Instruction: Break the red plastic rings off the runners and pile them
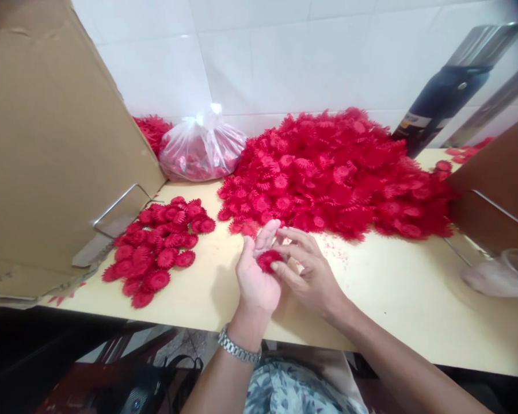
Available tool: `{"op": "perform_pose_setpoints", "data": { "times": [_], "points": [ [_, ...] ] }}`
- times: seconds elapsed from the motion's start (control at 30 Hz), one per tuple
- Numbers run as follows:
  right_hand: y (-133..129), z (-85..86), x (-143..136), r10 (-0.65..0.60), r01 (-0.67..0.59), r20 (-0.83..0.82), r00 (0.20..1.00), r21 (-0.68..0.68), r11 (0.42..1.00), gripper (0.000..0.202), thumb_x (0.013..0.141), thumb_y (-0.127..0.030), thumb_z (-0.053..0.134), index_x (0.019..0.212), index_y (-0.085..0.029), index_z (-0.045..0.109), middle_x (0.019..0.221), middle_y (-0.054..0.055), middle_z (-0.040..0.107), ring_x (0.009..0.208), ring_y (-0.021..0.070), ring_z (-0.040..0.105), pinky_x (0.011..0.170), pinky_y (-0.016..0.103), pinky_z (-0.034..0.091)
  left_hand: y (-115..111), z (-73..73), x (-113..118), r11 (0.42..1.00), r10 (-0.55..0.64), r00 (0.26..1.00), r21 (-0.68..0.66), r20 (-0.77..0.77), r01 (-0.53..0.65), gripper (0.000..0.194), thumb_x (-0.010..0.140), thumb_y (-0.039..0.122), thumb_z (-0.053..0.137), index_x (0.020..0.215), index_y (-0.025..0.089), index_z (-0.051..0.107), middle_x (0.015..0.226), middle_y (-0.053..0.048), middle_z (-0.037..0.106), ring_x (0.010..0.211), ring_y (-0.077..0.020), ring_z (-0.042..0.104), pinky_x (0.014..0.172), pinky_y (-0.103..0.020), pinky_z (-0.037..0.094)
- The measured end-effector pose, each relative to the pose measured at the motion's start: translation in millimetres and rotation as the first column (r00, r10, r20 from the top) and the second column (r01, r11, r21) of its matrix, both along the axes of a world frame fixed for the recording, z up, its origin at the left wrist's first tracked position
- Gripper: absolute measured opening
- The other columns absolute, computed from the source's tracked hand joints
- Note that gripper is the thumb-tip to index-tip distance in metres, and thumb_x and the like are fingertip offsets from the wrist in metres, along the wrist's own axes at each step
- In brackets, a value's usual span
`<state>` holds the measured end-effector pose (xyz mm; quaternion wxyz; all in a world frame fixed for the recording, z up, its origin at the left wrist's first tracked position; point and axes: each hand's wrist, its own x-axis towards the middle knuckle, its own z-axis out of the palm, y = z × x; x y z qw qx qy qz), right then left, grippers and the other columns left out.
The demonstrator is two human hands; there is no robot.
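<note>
My left hand (259, 273) is turned palm up and cupped, with a red fringed flower disc (268, 261) held in it. The thumb and fingers of my right hand (308, 270) close on the right edge of that same disc. A loose group of similar red discs (157, 253) lies on the table to the left of my hands. Just beyond my fingers rises a large heap of red fringed pieces (323, 172). Part of the held disc is hidden by my right fingers.
A tied clear plastic bag of red pieces (201, 152) stands by the wall. Cardboard (56, 149) rises on the left, with a brown panel (501, 184) on the right. A dark flask (446, 95) leans behind the heap. A clear plastic cup (515, 270) sits at the right.
</note>
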<state>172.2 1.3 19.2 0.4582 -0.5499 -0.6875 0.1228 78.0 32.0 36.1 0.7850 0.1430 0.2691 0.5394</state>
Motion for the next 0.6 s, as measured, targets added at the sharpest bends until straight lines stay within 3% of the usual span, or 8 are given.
{"op": "perform_pose_setpoints", "data": {
  "times": [0.17,0.27,0.37,0.47,0.53,0.6],
  "points": [
    [-7,11.0,-1,0.005,-0.005,0.012,1.0,-0.001,1.0,0.018,0.082,-0.024,0.056,0.097,-0.02,0.066,0.087,0.006,0.067,0.087,0.0235,0.057,0.082,0.048,0.043,-3,-5.1,4,0.999,-0.03,0.999,0.011,-0.011,0.03,0.037,0.088,0.039,0.043,0.091,0.014,0.07,0.102,-0.01,0.069,0.106,-0.0222,0.06,0.099,-0.036,0.041],
    [-11,19.1,3,0.139,-0.16,-0.193,0.971,-0.098,0.982,0.019,0.085,-0.025,0.053,0.098,-0.022,0.067,0.091,0.004,0.069,0.086,0.0198,0.061,0.084,0.043,0.044,-1,-6.5,1,0.999,-0.015,0.999,0.051,-0.034,0.016,0.028,0.087,0.032,0.047,0.089,0.014,0.069,0.099,-0.008,0.069,0.105,-0.02,0.06,0.101,-0.035,0.039],
    [-12,19.3,4,0.169,-0.336,-0.544,0.822,-0.224,0.915,0.018,0.083,-0.024,0.057,0.098,-0.025,0.067,0.103,0.001,0.069,0.093,0.0156,0.063,0.086,0.034,0.048,1,-7.2,-2,0.996,-0.025,0.998,0.08,-0.049,0.029,0.027,0.088,0.029,0.045,0.089,0.014,0.068,0.1,-0.008,0.069,0.107,-0.02,0.059,0.102,-0.036,0.037],
    [-14,14.7,1,0.114,-0.41,-0.736,0.667,-0.234,0.881,0.022,0.08,-0.023,0.062,0.101,-0.027,0.066,0.106,0.0,0.069,0.097,0.0144,0.063,0.087,0.03,0.049,-1,-8.1,-3,0.995,-0.021,0.996,0.097,-0.091,0.029,0.029,0.088,0.03,0.044,0.093,0.014,0.068,0.1,-0.01,0.07,0.107,-0.0201,0.059,0.104,-0.037,0.034],
    [-16,13.0,-3,0.099,-0.389,-0.74,0.665,-0.23,0.892,0.02,0.079,-0.022,0.062,0.099,-0.026,0.067,0.102,0.0,0.07,0.094,0.014,0.064,0.085,0.029,0.05,-3,-9.1,-2,0.992,-0.003,0.993,0.121,-0.117,0.018,0.03,0.087,0.031,0.044,0.094,0.013,0.067,0.099,-0.011,0.07,0.106,-0.0199,0.06,0.105,-0.036,0.032],
    [-20,13.8,-7,0.095,-0.322,-0.674,0.733,-0.221,0.921,0.016,0.08,-0.022,0.061,0.093,-0.024,0.07,0.094,0.001,0.071,0.087,0.0138,0.065,0.08,0.027,0.051,-5,-9.3,0,0.988,0.008,0.99,0.152,-0.139,0.014,0.031,0.087,0.031,0.043,0.096,0.013,0.067,0.1,-0.012,0.07,0.105,-0.0198,0.06,0.106,-0.036,0.031]
  ]
}}
